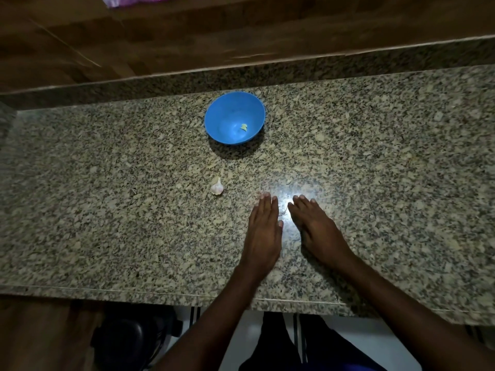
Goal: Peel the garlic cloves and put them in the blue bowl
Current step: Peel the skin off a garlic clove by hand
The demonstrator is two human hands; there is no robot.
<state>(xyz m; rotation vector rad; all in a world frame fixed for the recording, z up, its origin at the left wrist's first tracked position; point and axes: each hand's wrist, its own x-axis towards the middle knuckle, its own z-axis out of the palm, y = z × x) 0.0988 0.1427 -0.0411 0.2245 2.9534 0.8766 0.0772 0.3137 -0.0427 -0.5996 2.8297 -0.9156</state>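
Item 1, garlic bulb: small, white with a pinkish skin, lying alone on the granite counter, left of the hands and on the near side of the bowl, touching neither. It looks whole and unpeeled.

Item 2, blue bowl: round, upright, toward the far edge of the counter, well apart from both hands. One small pale piece lies inside; whether it is a peeled clove or a scrap of skin is too small to tell.

Item 3, left hand: flat on the stone, fingers straight and together, holding nothing.

Item 4, right hand: flat just beside the left, fingers slightly spread, likewise holding nothing. A bright light patch sits between the two.

Placement, as judged: both hands appear parked at rest, palms down, so peeling is not under way at this moment; the bulb lies within easy reach of the left hand.

Room: bare counter runs wide to left and right. The near counter edge lies under the forearms; a raised granite ledge bounds the far side behind the bowl.
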